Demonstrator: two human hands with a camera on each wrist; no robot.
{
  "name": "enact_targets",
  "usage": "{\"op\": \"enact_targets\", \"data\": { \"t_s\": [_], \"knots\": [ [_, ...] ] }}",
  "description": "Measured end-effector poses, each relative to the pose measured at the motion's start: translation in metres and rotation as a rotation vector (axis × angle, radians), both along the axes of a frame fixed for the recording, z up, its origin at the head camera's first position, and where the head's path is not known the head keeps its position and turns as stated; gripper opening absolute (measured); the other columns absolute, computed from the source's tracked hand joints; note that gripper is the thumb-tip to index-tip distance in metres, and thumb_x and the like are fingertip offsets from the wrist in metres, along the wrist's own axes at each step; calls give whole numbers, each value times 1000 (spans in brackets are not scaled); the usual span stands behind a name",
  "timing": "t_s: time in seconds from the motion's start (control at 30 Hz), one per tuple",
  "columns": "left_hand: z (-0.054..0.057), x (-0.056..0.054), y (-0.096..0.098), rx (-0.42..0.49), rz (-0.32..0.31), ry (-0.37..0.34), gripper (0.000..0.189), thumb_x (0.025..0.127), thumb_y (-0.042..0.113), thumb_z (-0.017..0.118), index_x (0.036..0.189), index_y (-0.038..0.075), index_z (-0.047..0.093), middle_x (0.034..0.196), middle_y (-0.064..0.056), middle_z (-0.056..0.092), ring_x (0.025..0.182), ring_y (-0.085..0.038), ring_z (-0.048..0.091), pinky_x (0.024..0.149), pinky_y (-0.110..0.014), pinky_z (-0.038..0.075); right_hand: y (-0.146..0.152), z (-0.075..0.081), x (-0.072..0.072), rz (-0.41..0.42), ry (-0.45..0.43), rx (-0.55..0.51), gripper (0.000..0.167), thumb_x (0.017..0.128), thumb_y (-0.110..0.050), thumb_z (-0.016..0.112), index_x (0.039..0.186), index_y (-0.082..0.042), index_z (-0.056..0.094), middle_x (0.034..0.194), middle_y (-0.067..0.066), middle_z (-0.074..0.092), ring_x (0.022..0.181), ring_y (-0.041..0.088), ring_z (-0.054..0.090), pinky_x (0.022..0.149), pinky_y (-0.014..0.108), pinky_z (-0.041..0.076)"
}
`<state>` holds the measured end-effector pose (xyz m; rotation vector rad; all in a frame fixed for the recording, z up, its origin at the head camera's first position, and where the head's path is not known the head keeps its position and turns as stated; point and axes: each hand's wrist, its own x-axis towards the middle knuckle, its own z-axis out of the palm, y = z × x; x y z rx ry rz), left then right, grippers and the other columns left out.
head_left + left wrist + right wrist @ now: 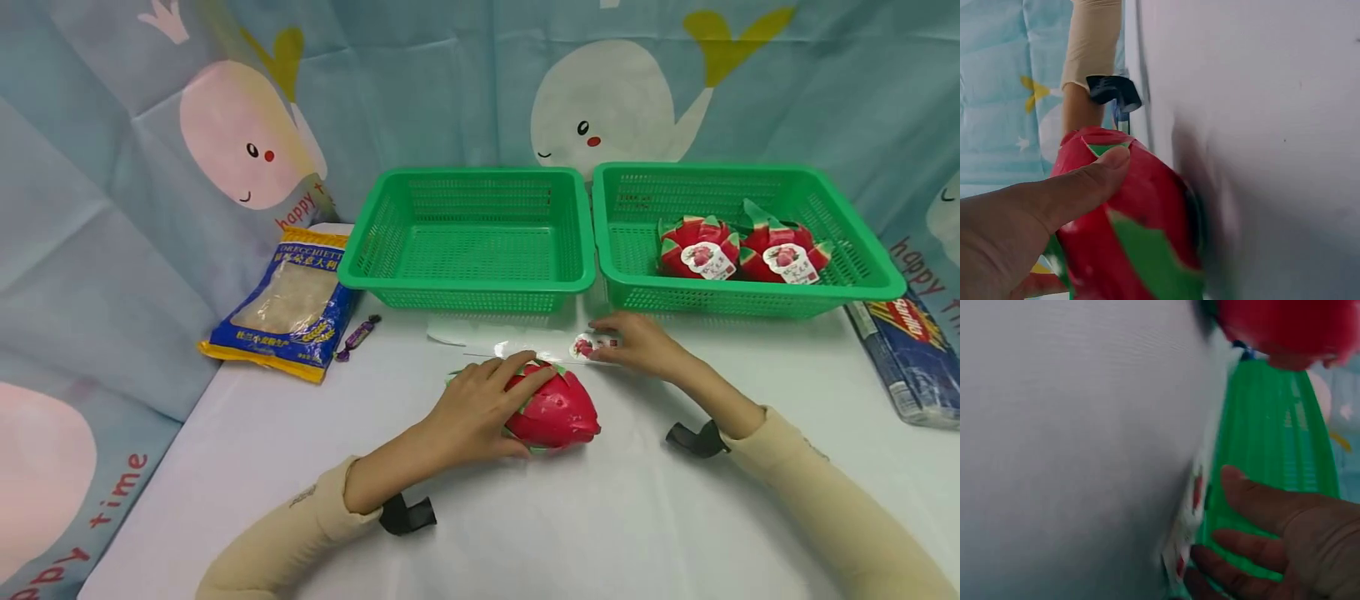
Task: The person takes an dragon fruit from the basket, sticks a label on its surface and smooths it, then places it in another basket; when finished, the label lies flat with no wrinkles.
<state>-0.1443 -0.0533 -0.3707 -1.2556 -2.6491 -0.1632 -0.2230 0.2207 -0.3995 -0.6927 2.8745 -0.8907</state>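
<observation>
My left hand (476,408) grips a red dragon fruit (561,412) with green scale tips, lying on its side over the white table. In the left wrist view the thumb presses along the fruit's red and green skin. Just beyond the fruit lies a white sticker strip (510,340), with a printed dragon fruit label (596,343) near its right end. My right hand (641,343) is at that end, fingertips right at the label. In the right wrist view its thumb stands apart from the fingers, and the fingertips overlap the strip's edge.
Two green baskets (465,287) stand side by side at the back. Two labelled dragon fruits (701,248) sit in the right one. A blue and yellow pasta bag (288,304) and a purple candy (358,337) lie left; a dark blue package (911,358) lies far right.
</observation>
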Motion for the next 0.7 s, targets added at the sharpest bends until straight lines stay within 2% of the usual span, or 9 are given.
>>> {"op": "enact_targets", "data": {
  "t_s": [0.1, 0.2, 0.27, 0.37, 0.47, 0.53, 0.6, 0.7],
  "knots": [
    [0, -1, -3, 17, -6, -29, 99, 57, 53, 81, 139, 23, 34, 132, -3, 44, 101, -25, 59, 81, -38, 52, -6, -4, -3, 8, 49, 66, 45, 73, -13, 75, 110, 7, 62, 98, 21, 62, 91, 31, 56, 76, 45, 45],
    [2, -3, -6, 50, -21, -92, 97, 59, 51, 81, 139, 23, 34, 131, -2, 45, 100, -22, 60, 79, -36, 53, -6, -5, -4, 2, 64, 45, 36, 72, -9, 75, 104, 6, 65, 91, 18, 62, 85, 28, 55, 72, 40, 45],
    [8, -5, -9, 67, -19, -157, 96, 61, 51, 81, 139, 23, 34, 132, -1, 45, 104, -21, 58, 79, -36, 53, -5, -5, -5, 4, 12, -13, 27, 76, -7, 72, 99, 5, 66, 89, 16, 63, 81, 24, 57, 68, 34, 46],
    [24, -14, -14, 97, -32, -275, 87, 66, 49, 78, 138, 22, 38, 130, -1, 49, 109, -18, 56, 80, -35, 53, -3, -2, -5, 12, -74, -85, 16, 81, -6, 67, 94, 4, 67, 86, 13, 65, 77, 17, 59, 67, 27, 46],
    [39, -39, -18, 167, -79, -365, 66, 77, 39, 72, 133, 15, 47, 128, -2, 54, 115, -17, 54, 88, -34, 50, -2, 5, -6, 29, -135, -174, 13, 83, -3, 65, 94, 4, 65, 84, 12, 66, 75, 12, 60, 66, 21, 48],
    [39, -61, -18, 215, -105, -377, 50, 83, 31, 67, 127, 11, 53, 125, -4, 58, 116, -18, 54, 93, -34, 47, -3, 12, -6, 65, -138, -243, 15, 83, -1, 64, 97, 5, 63, 84, 13, 65, 74, 8, 60, 65, 18, 48],
    [33, -82, -17, 227, -116, -371, 41, 88, 25, 62, 124, 7, 55, 124, -6, 58, 119, -19, 52, 99, -35, 43, -4, 17, -5, 119, -145, -322, 17, 83, 3, 62, 99, 5, 61, 85, 15, 64, 73, 6, 60, 64, 18, 49],
    [18, -100, -16, 187, -108, -384, 37, 91, 23, 57, 124, 5, 55, 125, -8, 58, 120, -21, 51, 102, -35, 40, -6, 22, -3, 214, -158, -386, 21, 84, 3, 61, 104, 4, 60, 93, 17, 63, 74, 7, 61, 64, 19, 50]
  ]
}}
